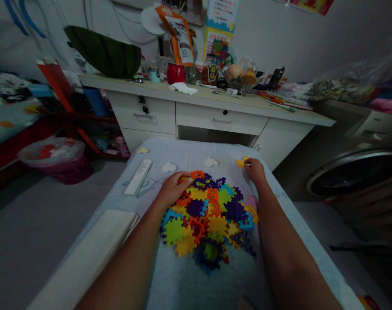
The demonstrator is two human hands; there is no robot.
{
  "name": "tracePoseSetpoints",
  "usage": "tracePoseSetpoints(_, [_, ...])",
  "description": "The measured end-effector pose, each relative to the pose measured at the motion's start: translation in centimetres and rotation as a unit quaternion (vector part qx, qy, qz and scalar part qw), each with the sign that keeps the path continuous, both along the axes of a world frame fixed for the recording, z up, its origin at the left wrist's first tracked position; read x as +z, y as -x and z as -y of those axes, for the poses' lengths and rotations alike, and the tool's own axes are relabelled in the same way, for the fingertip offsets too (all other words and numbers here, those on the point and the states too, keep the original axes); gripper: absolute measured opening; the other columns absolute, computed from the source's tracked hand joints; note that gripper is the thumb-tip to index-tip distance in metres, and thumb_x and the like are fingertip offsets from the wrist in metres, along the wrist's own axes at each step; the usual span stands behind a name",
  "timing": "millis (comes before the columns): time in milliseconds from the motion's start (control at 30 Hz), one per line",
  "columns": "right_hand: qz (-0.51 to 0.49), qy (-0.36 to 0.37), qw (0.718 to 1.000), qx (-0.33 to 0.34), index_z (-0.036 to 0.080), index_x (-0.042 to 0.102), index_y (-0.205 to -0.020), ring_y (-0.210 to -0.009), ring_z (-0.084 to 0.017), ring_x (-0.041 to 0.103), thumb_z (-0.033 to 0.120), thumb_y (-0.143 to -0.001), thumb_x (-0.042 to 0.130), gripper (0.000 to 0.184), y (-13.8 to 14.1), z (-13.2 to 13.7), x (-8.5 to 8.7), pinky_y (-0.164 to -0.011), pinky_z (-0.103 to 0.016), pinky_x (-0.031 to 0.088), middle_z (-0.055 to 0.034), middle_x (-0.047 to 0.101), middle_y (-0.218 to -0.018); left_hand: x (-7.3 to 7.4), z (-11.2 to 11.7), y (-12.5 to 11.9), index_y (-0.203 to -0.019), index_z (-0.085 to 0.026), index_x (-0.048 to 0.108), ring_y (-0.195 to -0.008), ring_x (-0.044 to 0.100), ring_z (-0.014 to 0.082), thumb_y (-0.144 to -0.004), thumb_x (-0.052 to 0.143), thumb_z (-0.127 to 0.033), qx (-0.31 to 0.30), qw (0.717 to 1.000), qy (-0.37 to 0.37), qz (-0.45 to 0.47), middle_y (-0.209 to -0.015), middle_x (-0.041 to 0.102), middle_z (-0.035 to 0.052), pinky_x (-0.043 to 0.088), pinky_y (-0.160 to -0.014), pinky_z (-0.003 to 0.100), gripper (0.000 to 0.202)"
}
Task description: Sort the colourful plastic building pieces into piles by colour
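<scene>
A heap of colourful interlocking plastic tiles (199, 208) with toothed edges lies on the cloth-covered table (189, 284); orange, purple, yellow, green and blue pieces overlap. My left hand (174, 188) rests against the heap's upper left side, thumb apart from the fingers, nothing seen gripped. Beyond the heap on the right, my right hand (255, 171) pinches a yellow toothed tile (240, 162) near the table's far right edge. Its fingers hide part of that tile.
A white box (138, 177) lies at the table's left, with a long white board (89, 258) nearer me. Behind stands a white desk (150, 114) carrying jars, a red mug (175, 73) and a watermelon-patterned object (103, 51). A washing machine (357, 146) stands right, a lined bin (58, 161) left.
</scene>
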State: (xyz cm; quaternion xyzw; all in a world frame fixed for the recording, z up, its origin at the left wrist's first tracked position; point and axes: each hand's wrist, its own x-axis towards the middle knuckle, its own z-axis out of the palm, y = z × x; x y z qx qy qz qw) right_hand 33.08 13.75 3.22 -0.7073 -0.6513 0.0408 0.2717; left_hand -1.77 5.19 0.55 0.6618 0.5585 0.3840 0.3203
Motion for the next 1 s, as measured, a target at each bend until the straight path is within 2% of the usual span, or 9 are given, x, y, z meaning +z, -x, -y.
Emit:
tracePoseSetpoints(67, [-0.045, 0.066, 0.992, 0.098, 0.012, 0.071, -0.088, -0.085, -0.020, 0.061, 0.021, -0.079, 0.056, 0.019, 1.0, 0.7, 1.9, -0.084, -0.033, 0.046, -0.0109, 0.069, -0.095, 0.2, 0.1, 0.0, -0.107, -0.023, 0.068, -0.102, 0.065, 0.0224, -0.084, 0.055, -0.052, 0.001, 1.000, 0.002, -0.001, -0.109, 0.071, 0.0026, 0.049, -0.092, 0.034, 0.039])
tracePoseSetpoints(167, [-0.147, 0.207, 0.916, 0.310, 0.016, 0.070, -0.103, -0.083, -0.017, 0.061, 0.035, -0.078, 0.065, 0.031, 3.0, 1.9, 4.6, -0.078, -0.030, 0.048, -0.0060, 0.070, -0.096, 0.3, 0.2, -0.1, -0.108, -0.023, 0.068, -0.103, 0.065, 0.0225, -0.084, 0.055, -0.052, 0.002, 1.000, 0.004, 0.001, -0.109, 0.072, 0.0031, 0.049, -0.092, 0.035, 0.039])
tracePoseSetpoints(267, [-0.151, 0.261, 0.867, 0.398, 0.018, 0.069, -0.106, -0.082, -0.015, 0.061, 0.034, -0.071, 0.073, 0.038, 5.0, 2.9, 6.0, -0.076, -0.028, 0.048, -0.0044, 0.070, -0.099, 0.4, 0.3, -0.1, -0.108, -0.023, 0.068, -0.102, 0.065, 0.0224, -0.084, 0.056, -0.051, 0.004, 1.000, 0.007, 0.002, -0.109, 0.072, 0.0032, 0.049, -0.092, 0.035, 0.038])
tracePoseSetpoints(367, [-0.118, 0.283, 0.866, 0.396, 0.017, 0.072, -0.089, -0.074, -0.014, 0.059, 0.027, -0.067, 0.073, 0.024, 6.2, 3.1, 6.0, -0.071, -0.027, 0.046, -0.0016, 0.069, -0.083, 0.4, 0.2, -0.1, -0.108, -0.023, 0.068, -0.103, 0.065, 0.0224, -0.084, 0.056, -0.050, 0.008, 1.000, 0.006, 0.000, -0.110, 0.072, 0.0032, 0.049, -0.093, 0.035, 0.038])
tracePoseSetpoints(500, [-0.162, 0.292, 0.864, 0.377, 0.017, 0.069, -0.077, -0.064, -0.012, 0.057, 0.027, -0.068, 0.069, 0.014, 6.2, 3.0, 5.5, -0.063, -0.025, 0.044, 0.0013, 0.065, -0.068, 0.1, 0.1, -0.1, -0.108, -0.024, 0.068, -0.104, 0.065, 0.0222, -0.084, 0.056, -0.051, 0.008, 1.000, 0.000, -0.004, -0.111, 0.071, 0.0028, 0.048, -0.094, 0.035, 0.038])
tracePoseSetpoints(600, [-0.213, 0.234, 0.890, 0.327, 0.017, 0.067, -0.077, -0.055, -0.010, 0.052, 0.029, -0.068, 0.068, 0.015, 6.1, 2.6, 4.9, -0.054, -0.023, 0.040, 0.0032, 0.060, -0.060, -0.1, 0.0, 0.0, -0.108, -0.024, 0.068, -0.103, 0.065, 0.0222, -0.084, 0.056, -0.052, 0.007, 1.000, -0.002, -0.004, -0.110, 0.072, 0.0026, 0.048, -0.094, 0.035, 0.039])
tracePoseSetpoints(700, [-0.286, 0.127, 0.919, 0.238, 0.017, 0.063, -0.077, -0.053, -0.011, 0.054, 0.029, -0.069, 0.065, 0.014, 6.5, 1.9, 3.7, -0.050, -0.022, 0.039, 0.0033, 0.058, -0.059, -0.1, 0.0, 0.0, -0.107, -0.024, 0.068, -0.104, 0.065, 0.0222, -0.084, 0.056, -0.051, 0.004, 1.000, -0.009, -0.002, -0.110, 0.072, 0.0028, 0.049, -0.094, 0.035, 0.038])
tracePoseSetpoints(867, [-0.343, 0.050, 0.924, 0.160, 0.018, 0.063, -0.086, -0.074, -0.018, 0.067, 0.023, -0.069, 0.062, 0.017, 8.0, 0.4, 0.4, -0.071, -0.032, 0.054, -0.0027, 0.067, -0.078, 0.4, 0.2, -0.2, -0.106, -0.023, 0.068, -0.105, 0.065, 0.0232, -0.084, 0.055, -0.049, 0.004, 1.000, -0.008, -0.009, -0.112, 0.071, 0.0038, 0.048, -0.096, 0.037, 0.037])
tracePoseSetpoints(1000, [-0.346, 0.019, 0.906, 0.243, 0.021, 0.061, -0.102, -0.108, -0.022, 0.064, 0.025, -0.073, 0.061, 0.029, 8.7, -0.4, -1.7, -0.099, -0.042, 0.049, -0.0081, 0.065, -0.112, 0.6, 0.2, -0.3, -0.104, -0.024, 0.069, -0.104, 0.065, 0.0231, -0.083, 0.055, -0.050, 0.004, 1.000, -0.007, -0.003, -0.111, 0.071, 0.0036, 0.049, -0.094, 0.036, 0.036])
